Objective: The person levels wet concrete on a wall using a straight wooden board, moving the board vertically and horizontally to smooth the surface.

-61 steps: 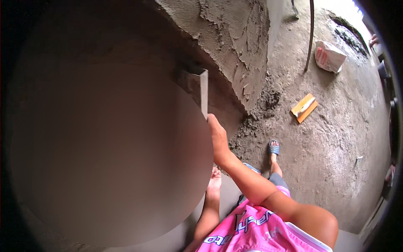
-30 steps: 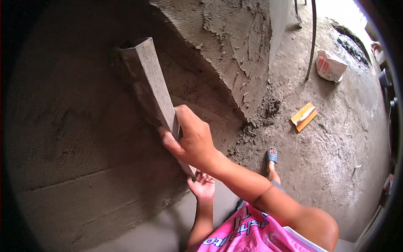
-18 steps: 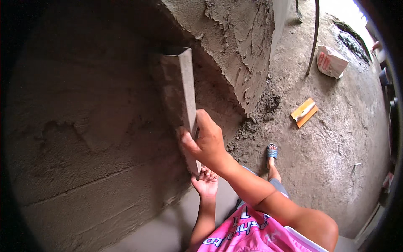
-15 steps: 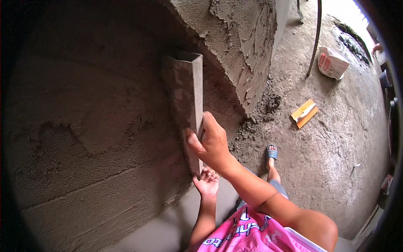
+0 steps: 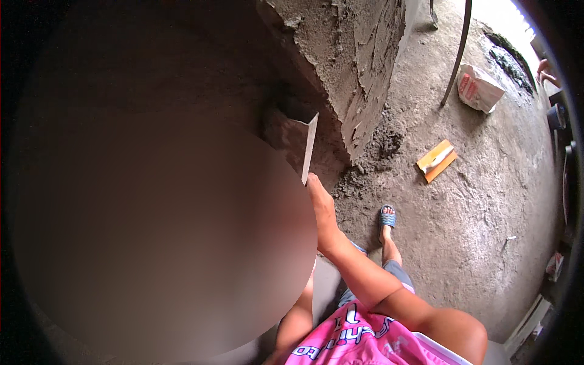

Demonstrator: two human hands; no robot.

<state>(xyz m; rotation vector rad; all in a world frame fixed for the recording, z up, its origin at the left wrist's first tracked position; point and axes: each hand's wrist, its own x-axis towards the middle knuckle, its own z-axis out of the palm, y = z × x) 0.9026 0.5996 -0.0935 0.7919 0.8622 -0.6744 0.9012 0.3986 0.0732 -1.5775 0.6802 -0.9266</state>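
Note:
A long grey straightedge [image 5: 309, 149] stands against the dark plastered wall [image 5: 188, 79], its upper end tilted slightly right. My right hand [image 5: 323, 210] grips its edge partway down; the fingertips are lost in a large blurred patch. Of my left arm only the forearm [image 5: 297, 322] shows below, because the same patch hides the left hand and the straightedge's lower part. Beside the upper end juts a rough, mortar-coated corner [image 5: 350, 67].
Loose mortar [image 5: 380, 152] lies at the foot of the corner. On the concrete floor are an orange float [image 5: 437, 161] with a pale handle and a crumpled white bag [image 5: 479, 89]. A thin dark pole [image 5: 460, 55] rises near the bag. Another person's hand [image 5: 547, 73] shows at the far right.
The straightedge's upper end has moved right and nearer to me, with my right hand shifting slightly right along with it. A blurred patch now covers the left hand and much of the wall.

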